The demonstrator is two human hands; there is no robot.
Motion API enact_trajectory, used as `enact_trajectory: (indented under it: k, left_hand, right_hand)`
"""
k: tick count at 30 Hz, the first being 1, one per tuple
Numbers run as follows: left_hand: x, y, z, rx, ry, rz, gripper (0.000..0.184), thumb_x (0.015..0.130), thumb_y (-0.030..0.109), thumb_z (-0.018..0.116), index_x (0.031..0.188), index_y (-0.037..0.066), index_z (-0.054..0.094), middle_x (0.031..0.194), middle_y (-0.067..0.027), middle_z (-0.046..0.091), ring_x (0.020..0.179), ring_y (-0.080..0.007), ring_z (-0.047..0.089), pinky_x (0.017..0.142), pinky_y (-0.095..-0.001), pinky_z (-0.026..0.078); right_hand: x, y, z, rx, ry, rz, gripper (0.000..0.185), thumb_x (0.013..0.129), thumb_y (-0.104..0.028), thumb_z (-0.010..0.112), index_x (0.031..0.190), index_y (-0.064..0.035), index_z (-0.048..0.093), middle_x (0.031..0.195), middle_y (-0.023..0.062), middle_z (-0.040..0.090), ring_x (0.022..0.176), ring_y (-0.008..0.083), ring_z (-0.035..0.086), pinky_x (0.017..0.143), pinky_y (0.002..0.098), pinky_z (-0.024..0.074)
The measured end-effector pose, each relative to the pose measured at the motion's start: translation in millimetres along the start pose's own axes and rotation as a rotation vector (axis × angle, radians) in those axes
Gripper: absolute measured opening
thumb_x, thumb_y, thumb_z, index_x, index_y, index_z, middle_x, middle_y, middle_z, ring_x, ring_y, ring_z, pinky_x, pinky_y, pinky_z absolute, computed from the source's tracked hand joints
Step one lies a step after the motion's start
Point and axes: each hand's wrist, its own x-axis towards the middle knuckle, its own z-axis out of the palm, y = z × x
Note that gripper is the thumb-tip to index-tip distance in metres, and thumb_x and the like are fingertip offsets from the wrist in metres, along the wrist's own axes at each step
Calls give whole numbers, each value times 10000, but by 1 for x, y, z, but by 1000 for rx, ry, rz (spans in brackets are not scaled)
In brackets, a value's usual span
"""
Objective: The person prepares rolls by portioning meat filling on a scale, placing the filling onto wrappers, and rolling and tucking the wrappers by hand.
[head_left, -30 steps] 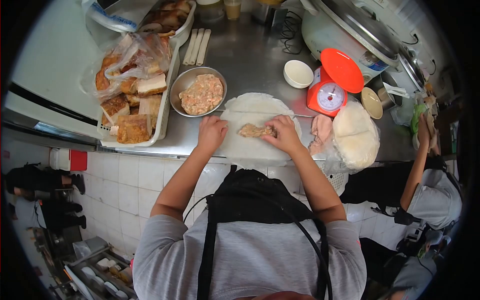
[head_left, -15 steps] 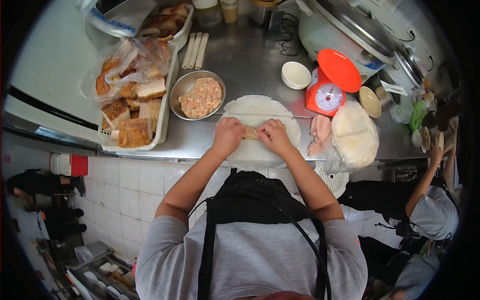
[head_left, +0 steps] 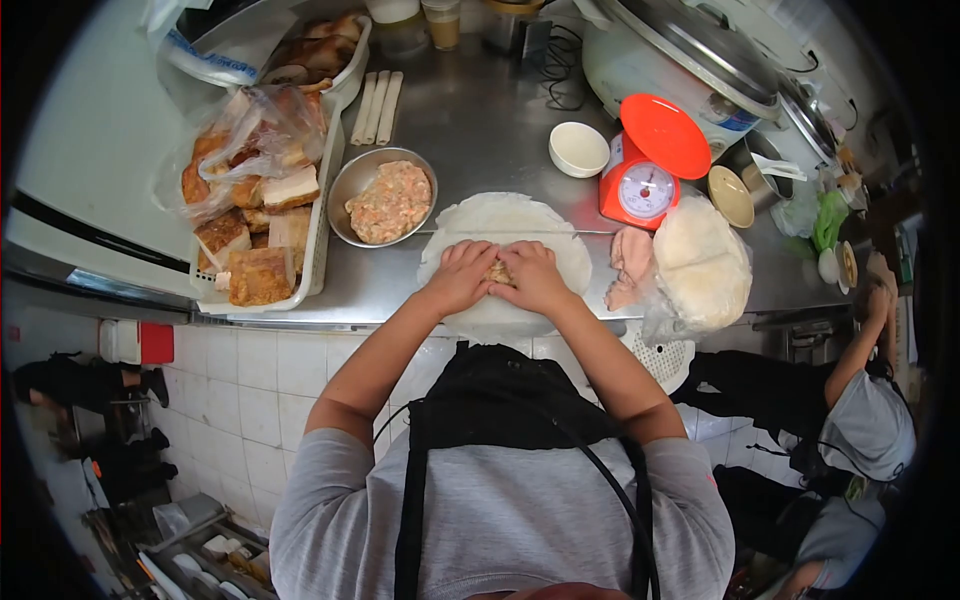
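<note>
Round white wrapper sheets lie in a stack on the steel counter, reaching its front edge. A small strip of minced meat filling shows on the top sheet between my hands. My left hand curls over the strip's left end. From the other side, my right hand bends round its right end, the thumb pointing inward. Both hands cover much of the filling. Behind my left hand stands a metal bowl with pinkish minced meat in it.
On the left, a white basket holds roasted meat chunks. Several pale rolls lie behind the bowl. To the right are a white bowl, a red scale, a pink cloth and bagged wrappers. Another person works at far right.
My hands have flattened and drawn closer together over the filling, covering more of it. The view has shifted slightly, so the counter items appear a little further left.
</note>
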Motion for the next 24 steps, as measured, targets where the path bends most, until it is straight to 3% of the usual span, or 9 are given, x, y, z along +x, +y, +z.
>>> enact_trajectory:
  k: [3,6,9,12,15,18,22,24]
  left_hand:
    - [-1,-7,8,37,-31,12,454,701,190,644,1127,89,523,1019,-37,503,1024,-234,433,871,-394,311]
    - [-3,-4,6,82,-68,-24,501,700,206,649,1170,101,511,998,-37,504,1014,-229,437,863,-397,309]
    - [2,8,-5,123,-95,-43,463,704,223,648,1143,119,546,974,-29,503,993,-218,440,850,-389,311]
    - [7,15,1,122,-80,-48,446,716,243,638,1141,134,559,952,-26,499,973,-215,443,837,-384,312]
    - [12,16,13,126,-106,-95,473,738,260,622,1187,140,536,962,-31,496,978,-219,439,840,-390,301]
    - [13,13,17,133,-147,-123,483,745,266,618,1204,144,529,960,-35,497,970,-219,440,840,-395,294]
    - [19,14,1,23,-116,-103,409,745,260,617,1139,159,583,927,-29,497,933,-207,443,815,-391,294]
    - [21,17,4,17,-134,-36,419,741,257,621,1149,172,578,939,-31,503,937,-208,442,816,-387,294]
  right_hand:
    - [0,5,10,-30,-135,88,444,653,-288,712,1044,-105,608,1038,79,528,1003,263,459,850,391,334]
    - [-2,15,9,-66,-117,6,496,627,-352,723,1033,-93,606,1021,67,526,991,251,453,856,394,320]
    - [-5,4,-7,-61,112,105,375,640,-298,717,949,-102,634,972,35,545,952,228,472,840,391,322]
    - [-8,9,-14,-58,13,19,395,627,-310,725,953,-106,634,977,38,543,954,229,472,830,387,330]
    - [-11,25,3,-54,-91,64,501,590,-347,746,1012,-111,614,990,55,523,971,235,463,826,384,335]
    - [-9,26,2,-119,-110,73,494,589,-342,748,1002,-106,615,959,51,517,959,239,467,810,380,346]
    - [-9,14,-21,-90,90,43,360,622,-301,730,905,-101,631,890,38,529,907,232,489,781,372,357]
    - [-13,20,-23,-93,-8,9,368,622,-309,730,905,-96,629,895,39,532,909,234,489,778,373,356]
